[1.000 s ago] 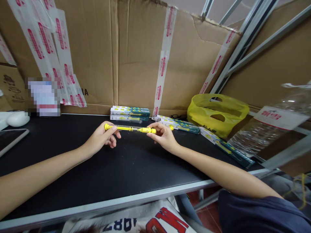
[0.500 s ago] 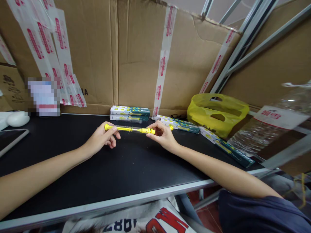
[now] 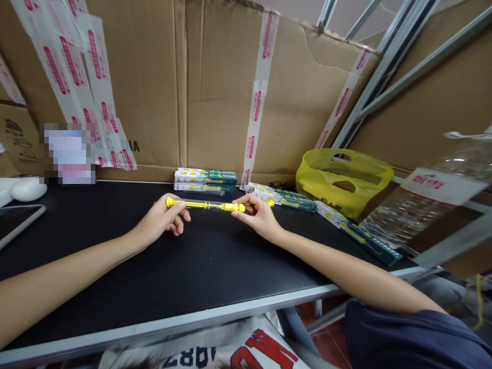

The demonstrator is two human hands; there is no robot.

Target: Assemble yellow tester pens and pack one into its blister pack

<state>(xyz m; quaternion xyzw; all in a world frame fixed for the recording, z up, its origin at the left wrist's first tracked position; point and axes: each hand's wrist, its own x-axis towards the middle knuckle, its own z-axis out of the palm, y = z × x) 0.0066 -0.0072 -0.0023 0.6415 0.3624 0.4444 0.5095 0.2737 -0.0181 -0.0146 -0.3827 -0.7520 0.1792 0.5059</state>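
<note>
Left hand (image 3: 163, 212) and right hand (image 3: 257, 211) hold a yellow tube (image 3: 206, 205) level over the tabletop (image 3: 211, 271)

The yellow tube, partly clear along its length, lies crosswise between the two hands, toward the far side of the black tabletop; the left grip is pinched to the tube's thickness, thumb and forefinger on its left yellow end, the other fingers loosely curled below; the right grip is pinched just as narrowly, thumb and fingertips at the right yellow part; a yellow knob (image 3: 271, 203) shows beyond the right hand, though whether it belongs to the tube I cannot tell.

Beyond the hands, a stack of boxes (image 3: 205, 175) stands near the cardboard (image 3: 219, 87) at the far edge; more boxes (image 3: 286, 199) lie behind the right hand; another box (image 3: 359, 233) lies slanted farther right, near a yellow bag (image 3: 344, 192) and a tilted bottle (image 3: 434, 187) with a white label; at the far left, a phone (image 3: 19, 223) lies near a rounded white object (image 3: 28, 189).
</note>
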